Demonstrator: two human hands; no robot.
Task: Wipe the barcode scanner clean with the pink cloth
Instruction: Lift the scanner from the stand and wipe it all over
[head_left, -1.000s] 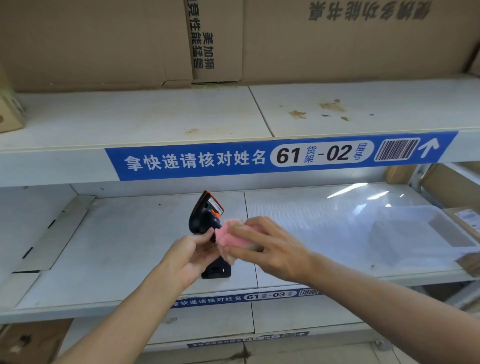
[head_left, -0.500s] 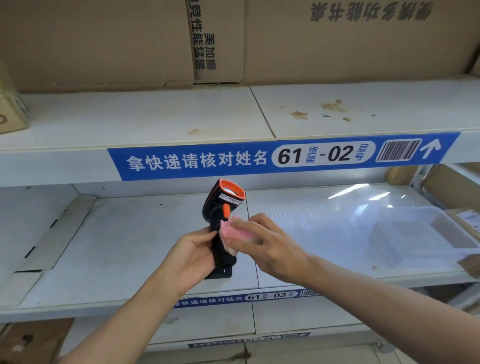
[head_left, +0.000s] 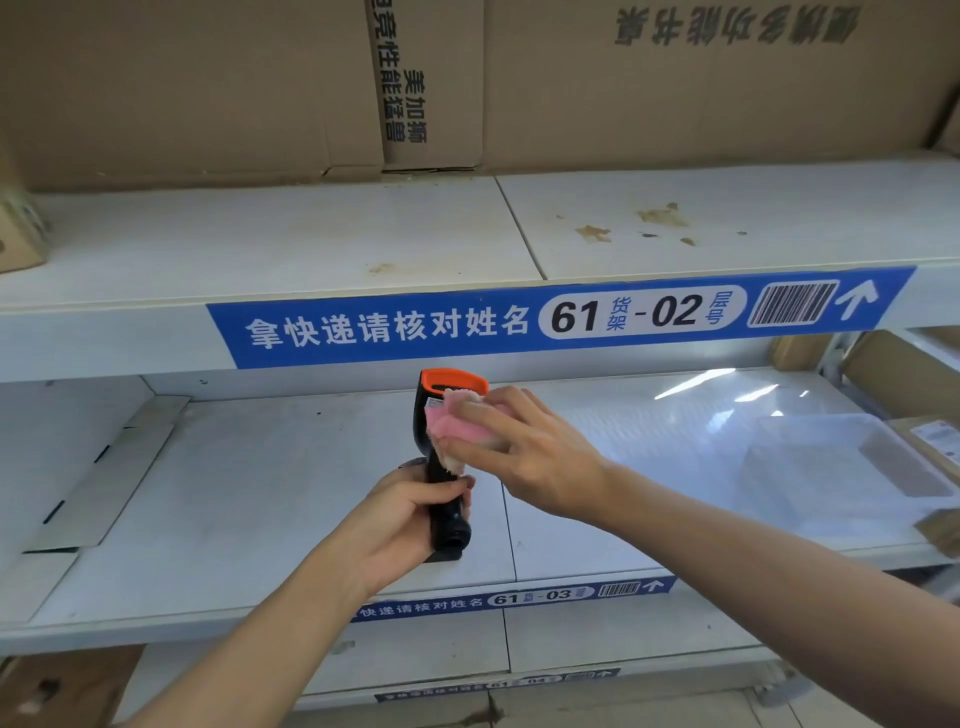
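Left hand (head_left: 410, 514) fingers wrap the barcode scanner (head_left: 441, 467) handle upright; right hand (head_left: 524, 447) fingers press the pink cloth (head_left: 457, 423) against its head.

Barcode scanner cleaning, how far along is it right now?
Done: the left hand has the barcode scanner upright by its handle, and the right hand has the pink cloth folded in its grip. In hand: the cloth is pressed against the upper body, just under the orange head. Left: the handle under the left hand looks unwiped. How clean it is can't be judged.
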